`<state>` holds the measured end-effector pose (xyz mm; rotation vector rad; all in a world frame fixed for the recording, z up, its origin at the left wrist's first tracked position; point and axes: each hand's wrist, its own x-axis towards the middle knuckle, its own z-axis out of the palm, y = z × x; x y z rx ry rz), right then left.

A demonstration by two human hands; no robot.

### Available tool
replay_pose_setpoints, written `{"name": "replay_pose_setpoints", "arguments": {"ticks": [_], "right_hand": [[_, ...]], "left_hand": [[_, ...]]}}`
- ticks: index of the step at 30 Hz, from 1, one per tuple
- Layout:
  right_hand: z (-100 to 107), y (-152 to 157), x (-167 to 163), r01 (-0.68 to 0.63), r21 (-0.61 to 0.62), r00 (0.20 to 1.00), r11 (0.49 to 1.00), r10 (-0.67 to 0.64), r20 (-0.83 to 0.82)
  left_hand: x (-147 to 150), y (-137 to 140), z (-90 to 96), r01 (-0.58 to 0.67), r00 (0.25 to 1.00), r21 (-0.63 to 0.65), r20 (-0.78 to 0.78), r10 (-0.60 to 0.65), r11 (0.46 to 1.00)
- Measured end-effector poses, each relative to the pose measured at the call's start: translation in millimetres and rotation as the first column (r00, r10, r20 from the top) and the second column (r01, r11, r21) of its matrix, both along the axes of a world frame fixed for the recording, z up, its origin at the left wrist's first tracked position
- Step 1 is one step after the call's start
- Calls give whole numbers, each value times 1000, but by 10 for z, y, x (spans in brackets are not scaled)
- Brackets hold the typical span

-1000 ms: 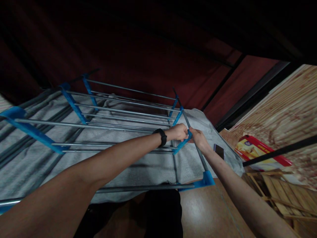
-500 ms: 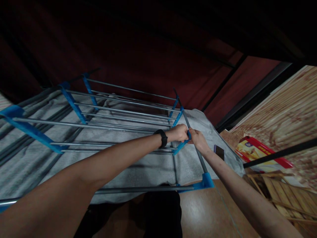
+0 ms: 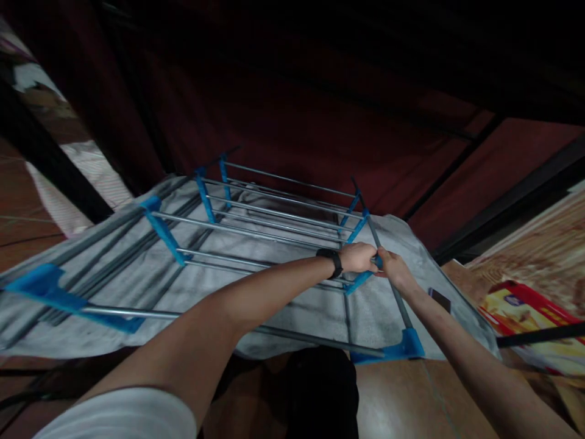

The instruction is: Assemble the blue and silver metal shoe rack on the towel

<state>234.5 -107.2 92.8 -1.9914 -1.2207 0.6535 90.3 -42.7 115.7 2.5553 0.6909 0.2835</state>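
A shoe rack of grey metal tubes and blue plastic brackets [image 3: 165, 230] lies on its side on a grey blanket [image 3: 292, 305]. My left hand [image 3: 360, 258], with a black watch [image 3: 333, 262] at its wrist, is closed around the upper end of a blue bracket [image 3: 359, 282] on the rack's right side. Close against it, my right hand [image 3: 395, 269] is wrapped about the grey upright tube [image 3: 400, 305] where it meets that bracket. Fingers hide most of the joint. Nearer to me, a blue corner bracket [image 3: 406, 346] sits at the tube's end.
A dark phone [image 3: 439, 299] lies on the blanket beyond my right forearm. At right are a red and yellow box [image 3: 530, 311] and a black bar [image 3: 543, 335]. Dark red curtain [image 3: 292, 122] hangs behind the rack. Striped cloth [image 3: 86, 183] shows at left.
The view has swung left, so the rack and hands appear farther right and the rack's left end shows more. Both hands keep their hold at the same joint.
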Motion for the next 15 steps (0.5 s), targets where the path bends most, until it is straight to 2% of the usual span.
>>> {"name": "replay_pose_setpoints", "arguments": {"ticks": [3, 5, 7, 9, 10, 12, 14, 15], "right_hand": [[-73, 11, 60, 48, -41, 989, 998, -53, -136], [-106, 26, 109, 59, -58, 985, 997, -68, -161], [-116, 40, 150, 60, -85, 981, 995, -74, -177], [-108, 53, 174, 66, -120, 979, 991, -87, -185], [-102, 58, 178, 80, -139, 977, 987, -105, -187], [-94, 65, 173, 113, -168, 966, 979, -148, -210], [-88, 60, 147, 137, -165, 955, 977, -175, -240], [-83, 51, 127, 140, -149, 954, 979, -173, -245]], "left_hand": [[-369, -131, 95, 2, 999, 136, -36, 3, 991], [-777, -234, 199, -18, 1000, 191, 0, 19, 981], [-1329, -324, 337, -70, 996, 220, 64, 58, 973], [-2007, -365, 491, -199, 976, 219, 130, 173, 955], [-2378, -360, 565, -310, 946, 222, 169, 277, 924], [-3132, -300, 683, -548, 830, 211, 254, 496, 809], [-3818, -209, 731, -761, 644, 158, 296, 705, 629], [-4103, -167, 721, -835, 545, 85, 269, 794, 544]]}}
